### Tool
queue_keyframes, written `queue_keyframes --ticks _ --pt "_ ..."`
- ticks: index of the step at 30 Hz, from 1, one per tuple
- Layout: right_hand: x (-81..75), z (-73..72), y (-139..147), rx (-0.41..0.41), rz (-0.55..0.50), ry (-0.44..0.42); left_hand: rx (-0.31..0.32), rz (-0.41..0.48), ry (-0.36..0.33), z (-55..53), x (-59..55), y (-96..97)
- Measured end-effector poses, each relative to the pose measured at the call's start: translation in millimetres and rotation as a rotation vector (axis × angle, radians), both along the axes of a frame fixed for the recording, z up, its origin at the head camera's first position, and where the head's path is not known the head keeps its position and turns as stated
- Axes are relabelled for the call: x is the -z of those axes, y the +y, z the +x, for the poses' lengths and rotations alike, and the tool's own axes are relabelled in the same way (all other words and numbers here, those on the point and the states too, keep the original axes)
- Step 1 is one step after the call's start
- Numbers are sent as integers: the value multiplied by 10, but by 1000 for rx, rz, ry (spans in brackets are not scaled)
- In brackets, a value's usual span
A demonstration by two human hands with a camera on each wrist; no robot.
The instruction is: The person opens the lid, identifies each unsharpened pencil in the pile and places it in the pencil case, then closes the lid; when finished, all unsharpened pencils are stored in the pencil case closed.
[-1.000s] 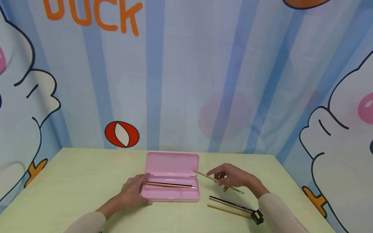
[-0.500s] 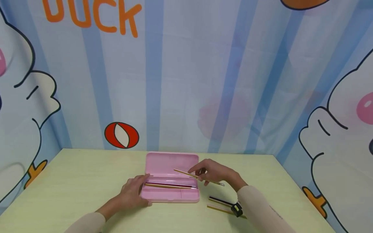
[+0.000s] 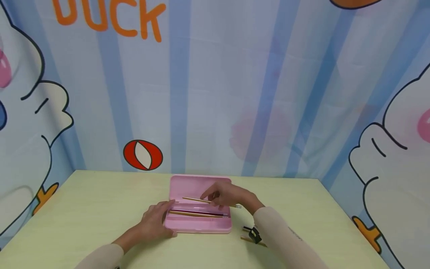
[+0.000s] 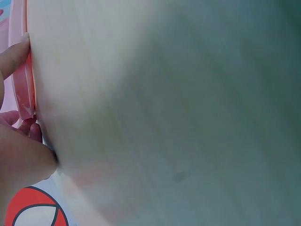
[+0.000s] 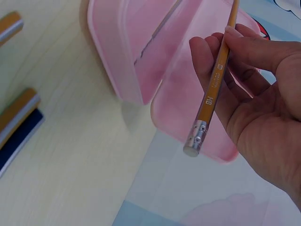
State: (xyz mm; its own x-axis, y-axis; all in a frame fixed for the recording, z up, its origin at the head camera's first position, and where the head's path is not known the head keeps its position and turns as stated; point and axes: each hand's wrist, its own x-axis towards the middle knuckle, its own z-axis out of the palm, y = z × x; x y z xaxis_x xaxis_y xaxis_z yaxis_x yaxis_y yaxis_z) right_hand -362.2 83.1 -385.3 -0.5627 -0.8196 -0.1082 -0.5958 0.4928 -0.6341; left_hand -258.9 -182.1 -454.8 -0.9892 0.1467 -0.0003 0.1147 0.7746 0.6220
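Note:
An open pink pencil case [image 3: 188, 225] lies on the table, its lid [image 3: 184, 184] tipped back. A dark red pencil and a yellow pencil [image 3: 195, 214] rest inside it. At the case's left end my left hand [image 3: 155, 221] grips it, thumb at the front corner and fingers near the hinge. Over the case, my right hand [image 3: 224, 194] pinches a yellow HB pencil [image 5: 211, 89] between thumb and fingers. That pencil's white eraser end points to the right in the head view, its other end to the left.
A dark pencil [image 3: 246, 228] and a yellow pencil [image 3: 248, 239] lie on the table [image 3: 117, 198] right of the case, partly hidden by the black wrist camera [image 3: 255, 235] and right sleeve. A striped curtain [image 3: 215, 93] hangs behind the table's back edge.
My right hand has carried the yellow pencil leftward, from beside the case to over it. The left hand stays on the case's left end.

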Motion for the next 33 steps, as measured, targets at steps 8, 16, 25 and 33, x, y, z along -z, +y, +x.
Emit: queue_keyframes --ticks 8,16,25,33 --pt "42 37 -208 15 33 83 -3 5 -2 -15 2 6" --pt "144 77 -340 35 99 163 -10 14 -9 -4 -9 8" --pt "217 118 -413 34 133 231 -4 27 17 9 -4 9" --pt "245 130 -419 30 134 276 -6 25 13 -6 5 2"
